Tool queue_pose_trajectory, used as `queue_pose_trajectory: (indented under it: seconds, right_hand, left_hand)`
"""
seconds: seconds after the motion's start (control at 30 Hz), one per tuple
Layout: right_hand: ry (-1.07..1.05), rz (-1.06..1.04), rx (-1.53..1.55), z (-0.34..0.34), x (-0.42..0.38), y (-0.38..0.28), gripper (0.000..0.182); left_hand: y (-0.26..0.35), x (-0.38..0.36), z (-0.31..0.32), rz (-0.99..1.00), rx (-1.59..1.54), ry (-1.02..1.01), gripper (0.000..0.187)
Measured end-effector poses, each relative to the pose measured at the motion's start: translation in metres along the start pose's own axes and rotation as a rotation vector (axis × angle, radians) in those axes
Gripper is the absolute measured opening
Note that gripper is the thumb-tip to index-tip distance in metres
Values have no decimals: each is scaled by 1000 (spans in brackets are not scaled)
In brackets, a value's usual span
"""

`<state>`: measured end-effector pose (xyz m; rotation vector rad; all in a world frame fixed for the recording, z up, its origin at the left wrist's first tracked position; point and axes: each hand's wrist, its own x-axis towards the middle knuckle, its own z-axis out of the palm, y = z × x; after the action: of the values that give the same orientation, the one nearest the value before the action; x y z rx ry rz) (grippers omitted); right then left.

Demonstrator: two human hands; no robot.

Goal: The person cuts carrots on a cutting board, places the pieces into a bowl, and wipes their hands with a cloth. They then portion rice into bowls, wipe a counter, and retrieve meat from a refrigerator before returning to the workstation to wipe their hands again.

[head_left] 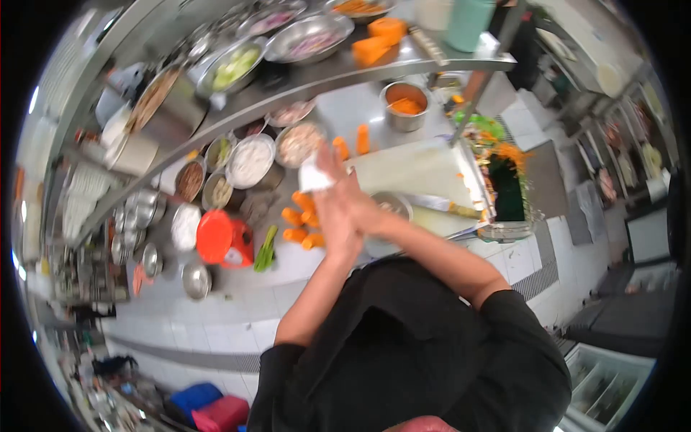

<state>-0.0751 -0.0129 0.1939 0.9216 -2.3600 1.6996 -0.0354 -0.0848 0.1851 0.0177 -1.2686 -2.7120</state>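
Note:
My left hand (335, 219) and my right hand (354, 198) are pressed together above the counter, with a white cloth or paper (314, 176) between them at the fingertips. The fingers are blurred, and I cannot make out which hand holds the white piece. Just left of my hands lie several peeled carrots (294, 217) and a green stalk (266, 249). To the right is a white cutting board (410, 170), with a knife (432, 204) lying over it beside a round metal bowl (392, 204).
A red kitchen scale (224, 240) stands on the left. Metal bowls of food, one with white contents (250, 160), line the back under a raised steel shelf (317, 88). A pot (405, 106) stands behind the board; a bin of peelings (507, 187) is at the right.

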Motion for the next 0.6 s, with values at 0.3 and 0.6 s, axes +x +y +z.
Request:
queue_pose_trajectory:
  seconds: [0.3, 0.6]
  right_hand:
    - [-504, 81, 699, -16, -21, -16, 80]
    - [476, 511, 697, -54, -37, 21, 45]
  left_hand:
    - [31, 50, -47, 218, 346, 80, 38]
    - [23, -3, -44, 222, 876, -637, 69]
